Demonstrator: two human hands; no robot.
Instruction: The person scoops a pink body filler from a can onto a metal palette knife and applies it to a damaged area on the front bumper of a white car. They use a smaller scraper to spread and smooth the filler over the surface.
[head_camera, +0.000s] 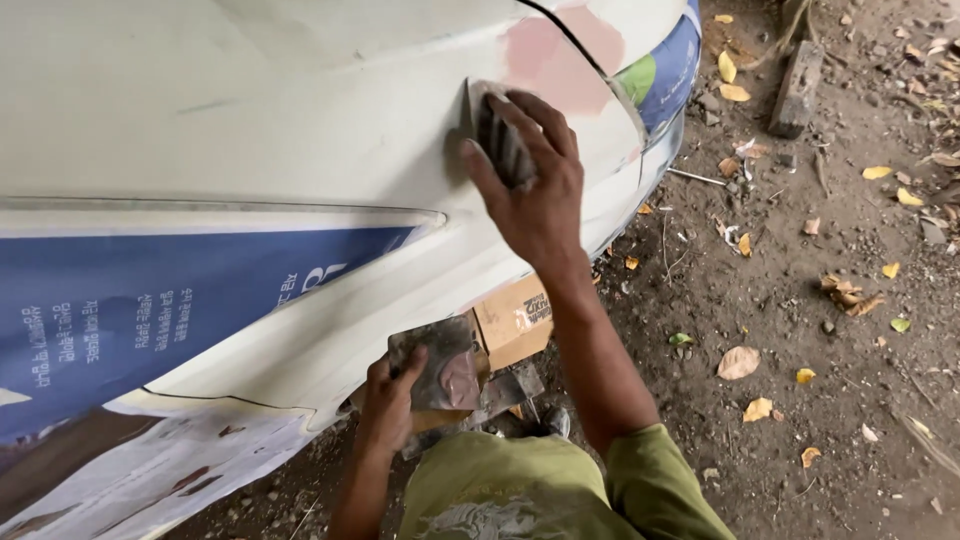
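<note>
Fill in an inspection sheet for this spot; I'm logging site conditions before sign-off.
Surface: white car body panel with a pink filler patch; blue masking paper taped below.
Job's things: ribbed spreader pressed flat on the panel; metal mixing plate with a pinkish putty smear.
Clutter: cardboard piece under the car, brick, dry leaves.
Grippers: right hand holds the spreader, fingers spread over it; left hand grips the plate.
Cables: nothing seen.
Surroundings: bare dirt ground with twigs and stones.
</note>
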